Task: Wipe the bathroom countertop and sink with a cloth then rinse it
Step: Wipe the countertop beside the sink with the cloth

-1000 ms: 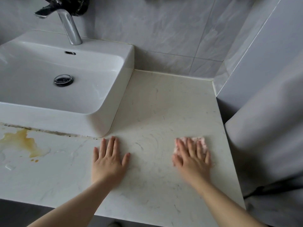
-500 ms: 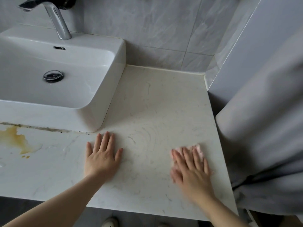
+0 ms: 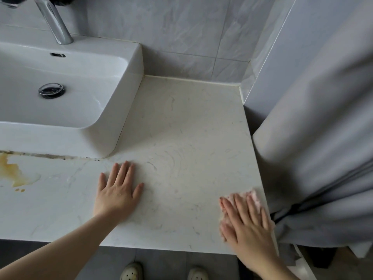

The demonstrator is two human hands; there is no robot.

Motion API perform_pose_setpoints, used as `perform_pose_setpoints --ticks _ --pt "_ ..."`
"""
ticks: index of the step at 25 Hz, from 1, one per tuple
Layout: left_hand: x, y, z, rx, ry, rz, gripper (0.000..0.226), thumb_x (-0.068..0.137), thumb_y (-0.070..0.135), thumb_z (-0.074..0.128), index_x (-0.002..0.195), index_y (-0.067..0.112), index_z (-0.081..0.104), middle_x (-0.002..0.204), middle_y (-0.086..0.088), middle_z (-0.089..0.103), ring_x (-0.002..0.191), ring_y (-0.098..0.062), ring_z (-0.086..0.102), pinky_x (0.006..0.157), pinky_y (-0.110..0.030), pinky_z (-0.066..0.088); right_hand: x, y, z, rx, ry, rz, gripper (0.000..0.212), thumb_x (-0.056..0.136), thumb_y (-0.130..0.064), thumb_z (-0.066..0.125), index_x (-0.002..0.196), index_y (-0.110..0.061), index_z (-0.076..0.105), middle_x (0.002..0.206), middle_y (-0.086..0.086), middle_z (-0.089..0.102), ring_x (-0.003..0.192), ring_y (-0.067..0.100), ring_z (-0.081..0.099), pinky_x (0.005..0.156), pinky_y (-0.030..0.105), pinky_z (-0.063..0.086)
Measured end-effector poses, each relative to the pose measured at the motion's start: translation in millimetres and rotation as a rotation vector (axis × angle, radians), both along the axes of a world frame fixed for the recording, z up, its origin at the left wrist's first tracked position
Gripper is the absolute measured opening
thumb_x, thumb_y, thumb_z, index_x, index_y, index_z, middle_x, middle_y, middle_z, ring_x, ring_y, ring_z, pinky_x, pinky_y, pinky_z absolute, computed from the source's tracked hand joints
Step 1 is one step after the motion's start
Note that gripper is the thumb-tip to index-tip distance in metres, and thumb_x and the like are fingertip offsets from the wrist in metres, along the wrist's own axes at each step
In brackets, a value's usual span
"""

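Note:
A pale marble countertop (image 3: 181, 122) runs under a white rectangular sink (image 3: 84, 73) at the left. My right hand (image 3: 246, 223) lies flat on a small pink cloth (image 3: 253, 196), pressing it onto the counter's front right corner; only the cloth's edges show past my fingers. My left hand (image 3: 119, 190) rests flat on the counter with fingers spread, holding nothing, just in front of the sink's right front corner. A yellow-brown stain (image 3: 14, 172) marks the counter at the far left.
A chrome faucet (image 3: 54, 23) rises behind the sink, and a round metal drain plug (image 3: 51, 90) sits in the basin. Grey tiled wall stands behind. A grey curtain (image 3: 323, 138) hangs against the counter's right edge. Pale shoes (image 3: 131, 271) show on the floor below.
My right hand has slid the pink cloth toward me and to the right, down to the counter's front right corner. My left hand has stayed planted.

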State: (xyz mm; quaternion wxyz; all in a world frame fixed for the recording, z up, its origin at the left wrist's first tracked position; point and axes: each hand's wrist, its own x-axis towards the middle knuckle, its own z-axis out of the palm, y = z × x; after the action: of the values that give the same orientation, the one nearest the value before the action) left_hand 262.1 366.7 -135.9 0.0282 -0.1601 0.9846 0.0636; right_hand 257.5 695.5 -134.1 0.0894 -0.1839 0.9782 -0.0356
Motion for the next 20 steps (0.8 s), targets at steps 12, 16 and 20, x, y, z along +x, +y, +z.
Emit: perform_pose_setpoints --ticks 12,16,20 --pt "1.3 -7.8 -0.2 -0.010 0.004 -0.066 0.089 0.070 0.064 -0.015 0.149 0.024 0.000 0.157 0.007 -0.004 0.143 -0.014 -0.010 0.114 -0.039 -0.008 -16.1 -32.7 4.4 0.080 0.007 -0.034 0.062 0.093 -0.059 0.004 0.145 -0.034 0.028 0.150 -0.004 0.034 0.139 0.025 0.028 0.108 0.046 0.017" --pt "7.5 -33.5 -3.2 -0.048 0.038 -0.210 0.085 0.083 0.072 0.000 0.143 0.023 0.035 0.150 0.003 0.032 0.140 -0.022 0.023 0.110 -0.039 0.007 -39.7 -77.6 12.4 -0.008 0.041 -0.306 0.069 0.085 -0.059 0.002 0.150 -0.036 0.003 0.159 -0.006 0.002 0.146 0.027 0.001 0.114 0.049 -0.004" --pt "16.5 -58.7 -4.2 -0.039 0.038 -0.296 0.073 0.087 0.071 0.010 0.139 0.031 0.040 0.146 0.002 0.040 0.136 -0.024 0.031 0.108 -0.042 0.006 1.0 -98.5 2.9 -0.003 -0.011 0.054 0.063 0.083 -0.056 0.033 0.141 -0.033 0.035 0.144 -0.004 0.046 0.137 0.027 0.028 0.106 0.051 0.019"
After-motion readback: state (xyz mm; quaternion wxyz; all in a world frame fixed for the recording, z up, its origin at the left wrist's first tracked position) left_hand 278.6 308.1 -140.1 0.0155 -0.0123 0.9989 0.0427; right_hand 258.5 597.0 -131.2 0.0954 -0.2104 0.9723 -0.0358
